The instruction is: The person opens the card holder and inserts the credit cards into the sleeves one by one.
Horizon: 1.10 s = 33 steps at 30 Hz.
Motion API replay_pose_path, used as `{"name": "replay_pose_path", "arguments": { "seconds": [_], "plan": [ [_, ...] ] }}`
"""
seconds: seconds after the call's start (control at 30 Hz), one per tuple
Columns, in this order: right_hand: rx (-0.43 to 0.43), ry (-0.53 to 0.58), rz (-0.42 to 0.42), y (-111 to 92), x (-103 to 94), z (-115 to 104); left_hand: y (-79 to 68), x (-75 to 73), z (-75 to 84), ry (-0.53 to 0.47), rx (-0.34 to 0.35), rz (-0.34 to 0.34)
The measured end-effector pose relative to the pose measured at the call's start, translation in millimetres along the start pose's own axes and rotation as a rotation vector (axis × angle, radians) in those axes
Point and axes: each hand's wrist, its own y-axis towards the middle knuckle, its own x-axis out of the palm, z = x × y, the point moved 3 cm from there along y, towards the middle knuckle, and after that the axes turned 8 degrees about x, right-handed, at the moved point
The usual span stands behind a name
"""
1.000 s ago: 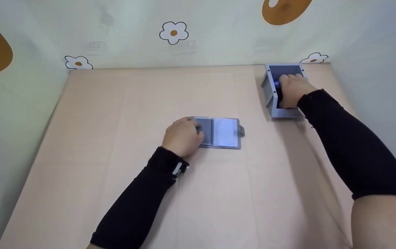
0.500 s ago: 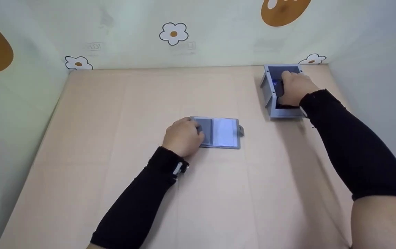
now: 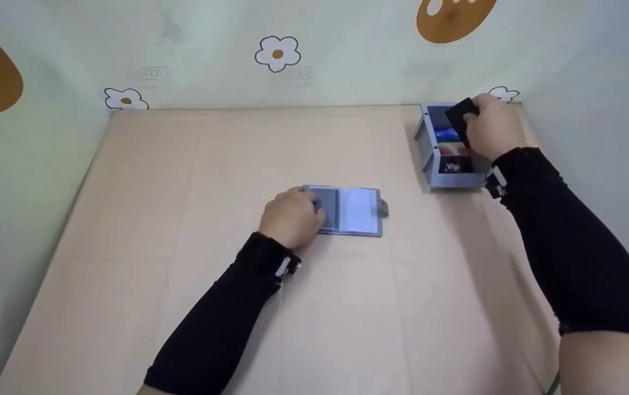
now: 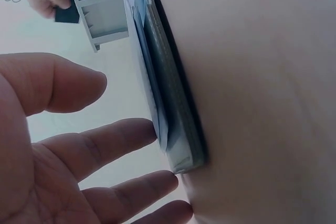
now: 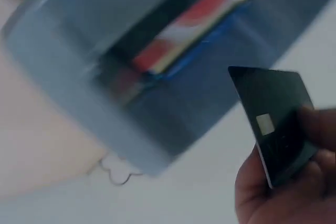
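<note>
My right hand (image 3: 494, 127) pinches a black chip card (image 5: 273, 121) between thumb and fingers, above the grey bin (image 3: 453, 180) at the back right. Several cards stay inside the bin, among them a black one marked "Vip" (image 3: 454, 165) and a blue one (image 3: 446, 135). A grey card holder (image 3: 359, 210) lies spread open flat on the table, its clear sleeves facing up and a snap tab at its right. At its left edge rests my left hand (image 3: 291, 218). In the left wrist view, extended fingers (image 4: 123, 135) touch the holder's edge while the thumb stands apart from it.
Pale walls with printed flowers (image 3: 278, 54) enclose the table (image 3: 210, 164) at the back and both sides. The bin stands close to the back wall, near the right corner.
My right hand has come up out of the bin with the black chip card, uncovering the cards inside. The left hand and the card holder have stayed in place.
</note>
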Motion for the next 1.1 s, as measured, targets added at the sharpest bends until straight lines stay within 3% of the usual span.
{"name": "replay_pose_path", "arguments": {
  "seconds": [0.1, 0.23, 0.33, 0.47, 0.73, 0.9, 1.1],
  "plan": [
    [0.053, 0.132, 0.063, -10.9, -7.8, -7.7, 0.3, 0.6, 0.1, 0.01, -0.001, 0.001],
    [0.086, 0.349, 0.054, -29.1, -6.3, -26.1, 0.3, -0.7, -0.4, 0.015, -0.005, 0.005],
    [0.051, 0.5, -0.018, -46.3, 2.0, -42.8, 0.6, -1.4, -0.2, 0.013, -0.001, 0.004],
    [-0.014, 0.594, -0.161, -69.4, 23.2, -65.1, 0.9, -1.7, 0.8, 0.014, 0.008, -0.004],
    [-0.11, 0.603, -0.407, -96.2, 88.3, -92.4, 1.2, -2.5, 1.7, 0.006, 0.005, -0.026],
    [-0.109, 0.536, -0.47, -100.1, 115.3, -92.0, 0.5, -4.8, 1.5, -0.037, -0.029, -0.048],
    [-0.123, 0.464, -0.532, -103.0, 131.2, -89.0, 1.3, -6.7, -0.1, -0.053, -0.023, -0.071]
  ]
}}
